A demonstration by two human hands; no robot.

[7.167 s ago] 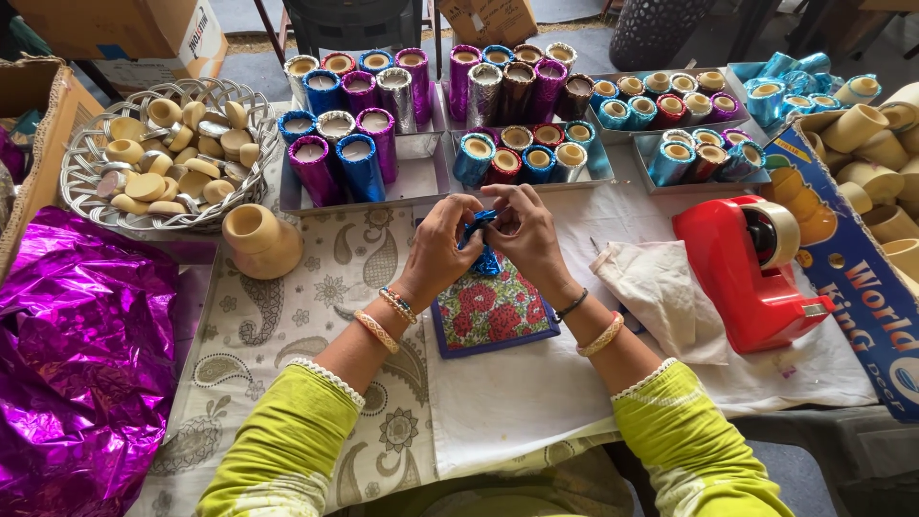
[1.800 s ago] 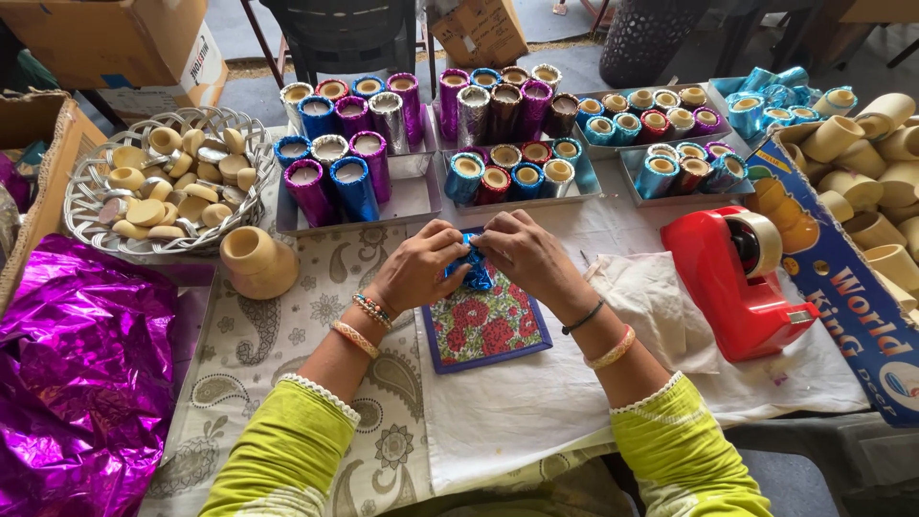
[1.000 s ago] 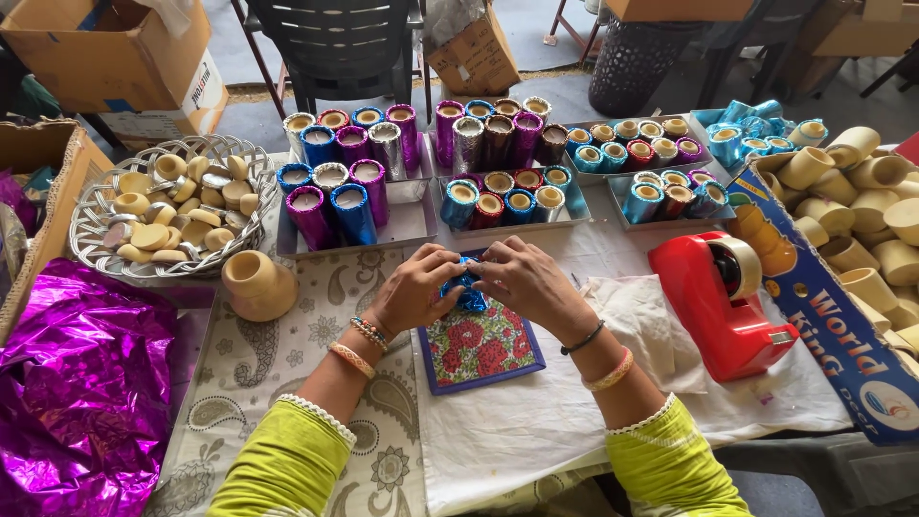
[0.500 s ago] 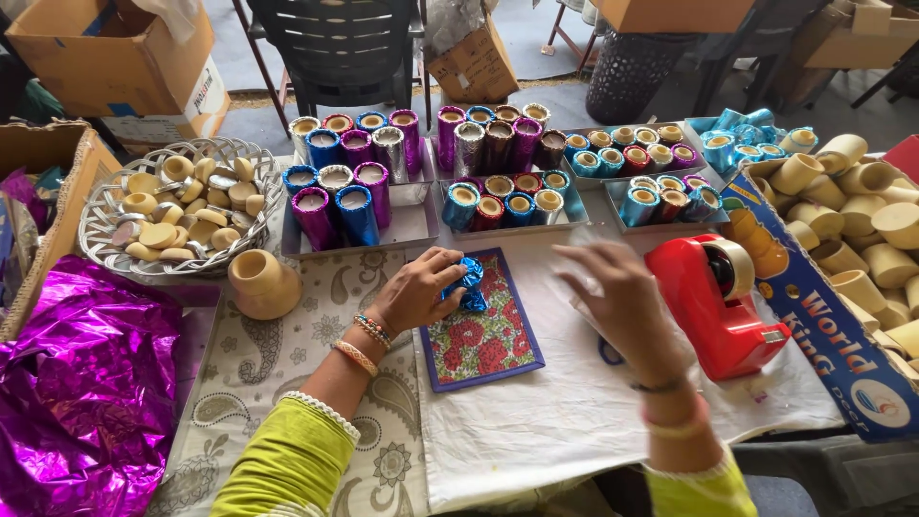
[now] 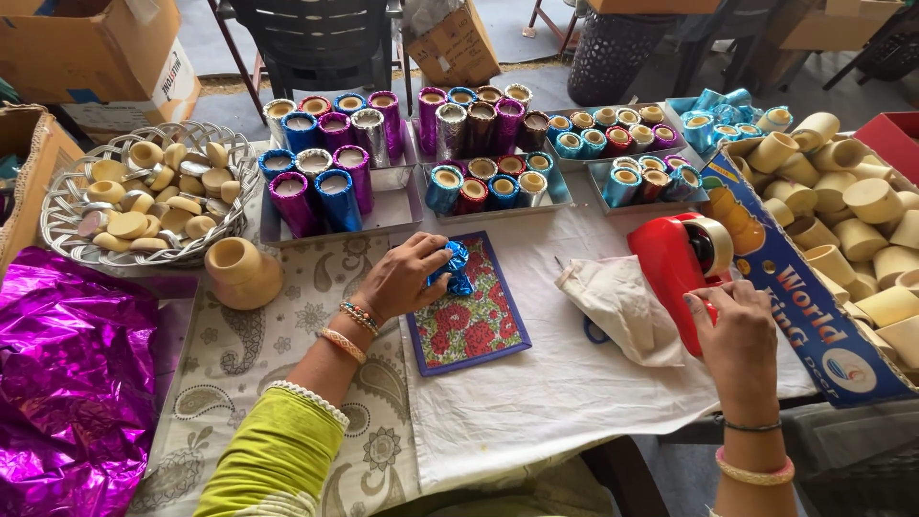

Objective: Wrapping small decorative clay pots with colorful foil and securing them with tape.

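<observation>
White cloth covers the worktable [image 5: 536,402], trays of foil-wrapped candles lined up at the back. Left hand [image 5: 402,278] curls tight around a crumpled blue-foil-wrapped piece [image 5: 454,269], pinning it at the top edge of the floral red-and-green mat [image 5: 469,321]. Right hand [image 5: 737,330] sits at the red tape dispenser [image 5: 675,263], fingertips pinching at its front edge.

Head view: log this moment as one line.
left hand: holds blue foil-wrapped piece on floral mat | right hand: at red tape dispenser | cloth pouch: between
</observation>
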